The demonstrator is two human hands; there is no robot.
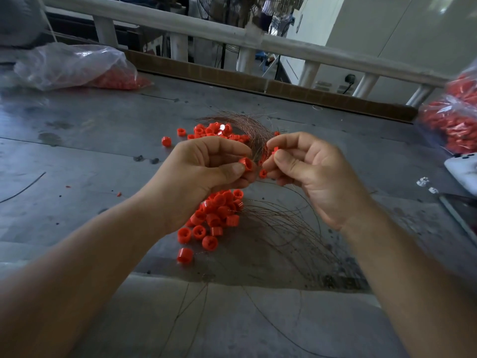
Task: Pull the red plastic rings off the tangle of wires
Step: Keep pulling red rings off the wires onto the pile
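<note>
1. Left hand [206, 166] is pinching a red ring [246, 164] between thumb and curled fingers. The ring's open end is facing the right hand.
2. Right hand [309, 174] is pinching a second ring [274, 151] at the thumb and forefinger tips, other fingers curled in. A third ring [263, 173] is sitting just below, in the gap between the hands, against the right fingers.
3. Both hands are hovering above the table [90, 151], fingertips nearly meeting. The wires [258, 130] are coming up between them and fanning out behind.
4. More strands are trailing down from the hands and spreading across the near right of the table.
5. Loose rings are lying in two groups: the near pile [216, 213] directly under the left hand, the far pile [214, 130] beyond it, touching the wire fan.
6. A few strays are sitting just outside each pile.
7. A clear bag [72, 65] of red parts is lying far left on the table. Another, the right bag [451, 120], is sitting at the right edge, well apart from the hands.
</note>
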